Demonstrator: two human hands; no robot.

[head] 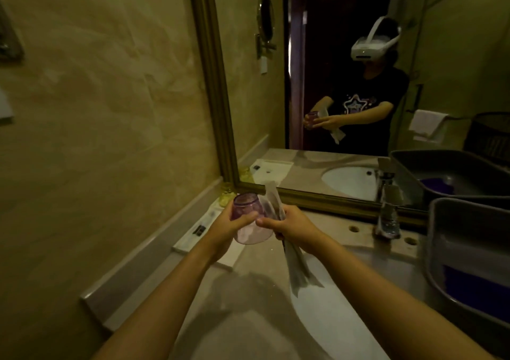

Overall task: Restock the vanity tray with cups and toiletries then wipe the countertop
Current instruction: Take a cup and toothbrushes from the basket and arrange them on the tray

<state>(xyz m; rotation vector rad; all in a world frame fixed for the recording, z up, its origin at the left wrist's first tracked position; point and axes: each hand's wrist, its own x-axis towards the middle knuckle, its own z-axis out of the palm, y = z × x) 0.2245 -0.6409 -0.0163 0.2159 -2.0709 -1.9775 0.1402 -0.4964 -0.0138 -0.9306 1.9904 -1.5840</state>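
Observation:
My left hand (226,229) grips a clear purple cup (249,217), tilted on its side above the countertop. My right hand (292,225) touches the cup's side and clutches a long pale packet or cloth (296,268) that hangs down and also sticks up past the fingers. A white vanity tray (193,239) lies on the counter along the left wall, below my left hand, with a small dark item (199,230) on it. A yellowish glass (226,194) stands at the tray's far end by the mirror corner.
A gold-framed mirror (218,91) fills the back wall. A white sink basin (331,318) lies under my arms, with a chrome faucet (387,213) behind it. A grey plastic tub (466,263) with something purple inside sits at the right. The marble countertop (248,265) runs leftward to the wall.

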